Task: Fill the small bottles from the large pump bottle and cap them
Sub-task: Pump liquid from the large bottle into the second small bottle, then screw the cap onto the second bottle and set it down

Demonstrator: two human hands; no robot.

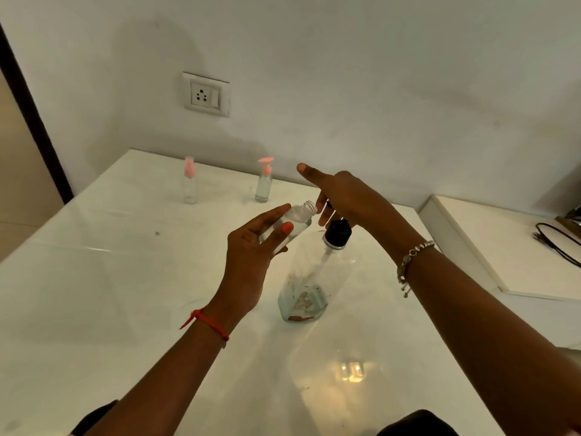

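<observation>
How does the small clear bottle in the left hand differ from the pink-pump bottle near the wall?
The held small clear bottle is uncapped, its threaded neck bare; the pink-pump bottle is capped. The held one tilts in the left hand; the other stands upright on the white table. Both are small and clear.

Three small bottles are counted — one pink-capped bottle (190, 184), one pink-pump bottle (264, 185), one uncapped bottle (297, 219). One large pump bottle (309, 278) is seen. Two hands are shown, left hand (251, 262) and right hand (349, 196). One wall socket (206, 95) is noted.
</observation>
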